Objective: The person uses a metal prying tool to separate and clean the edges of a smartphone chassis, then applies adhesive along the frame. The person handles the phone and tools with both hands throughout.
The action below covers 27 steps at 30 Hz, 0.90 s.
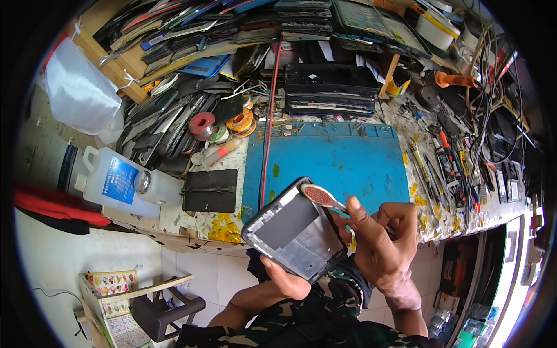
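My left hand grips the near end of an opened phone, its back off and grey inner frame facing up, tilted above the bench's front edge. My right hand pinches a thin teal-handled tool whose tip touches a reddish oval part at the phone's far corner. Both hands hover just in front of the blue work mat.
A black metal plate and white plastic bottles lie left of the mat. Solder reels, stacked phone parts, and screwdrivers and tweezers crowd the bench. A red cable crosses the mat. A dark stool stands below.
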Available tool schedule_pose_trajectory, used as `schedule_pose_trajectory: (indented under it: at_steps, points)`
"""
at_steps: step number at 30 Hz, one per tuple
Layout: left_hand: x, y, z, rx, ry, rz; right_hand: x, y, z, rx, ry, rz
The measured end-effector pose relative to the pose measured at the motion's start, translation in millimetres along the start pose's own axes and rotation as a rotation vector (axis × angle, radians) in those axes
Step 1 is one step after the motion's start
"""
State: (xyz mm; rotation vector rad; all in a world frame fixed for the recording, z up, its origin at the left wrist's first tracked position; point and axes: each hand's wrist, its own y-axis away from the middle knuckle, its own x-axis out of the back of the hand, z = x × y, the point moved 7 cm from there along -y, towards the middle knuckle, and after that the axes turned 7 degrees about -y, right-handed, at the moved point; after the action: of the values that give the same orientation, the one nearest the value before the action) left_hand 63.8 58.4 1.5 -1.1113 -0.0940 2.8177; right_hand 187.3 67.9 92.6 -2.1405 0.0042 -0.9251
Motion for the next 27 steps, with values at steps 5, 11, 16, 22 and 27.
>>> schedule_pose_trajectory:
  at_steps: [5,11,16,22,27]
  points:
    - [5,-3,1,-0.092,0.145,0.024,-1,9,5,-0.088,-0.065,-0.059]
    - [11,-11,16,-0.230,0.093,-0.024,-14,39,13,-0.040,0.045,-0.167]
    - [14,-20,35,-0.344,0.162,0.017,-16,65,21,-0.090,0.046,-0.227]
    - [25,-23,63,-0.500,0.139,0.129,-19,80,-1,-0.152,-0.356,-0.452]
    - [15,-36,42,-0.216,0.221,0.036,33,52,51,-0.153,-0.200,-0.046]
